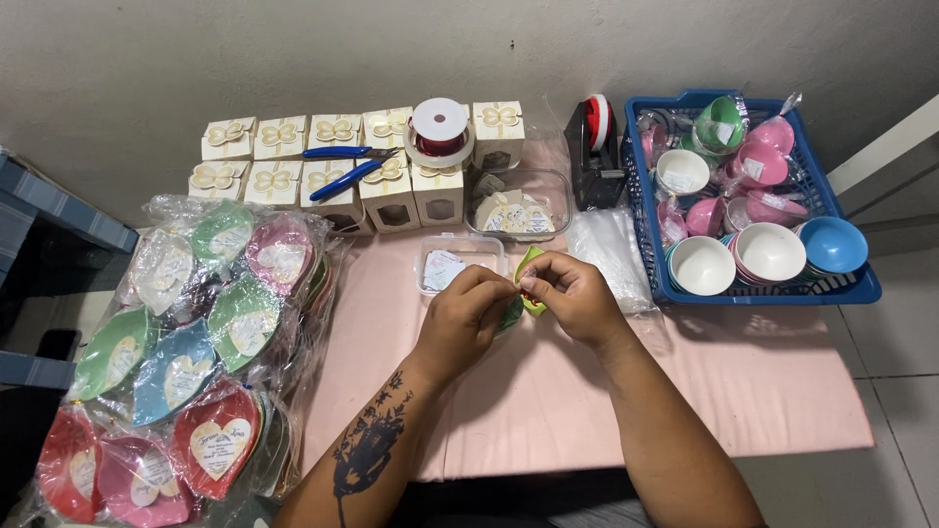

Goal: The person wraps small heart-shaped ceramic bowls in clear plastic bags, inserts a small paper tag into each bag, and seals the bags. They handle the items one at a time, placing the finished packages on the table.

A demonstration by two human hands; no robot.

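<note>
Pink table (763,391): both hands (518,305) pinched shut on green leaf dish (529,262) (cream boxes (284,137) behind).

Single view only: head-worn camera, above and behind low pink table (763,391), looking steeply down and forward toward grey wall (293,59). Moderately near: both forearms enter from bottom edge, left hand (468,318) and right hand (572,293) meet just right of frame centre. Frame spans table's full width: wrapped leaf-shaped dishes (186,362) at left edge, blue basket (861,288) of bowls at right, row of cream gift boxes (333,166) along wall. Floor tiles visible at lower right. No second view, so no shared part.
</note>
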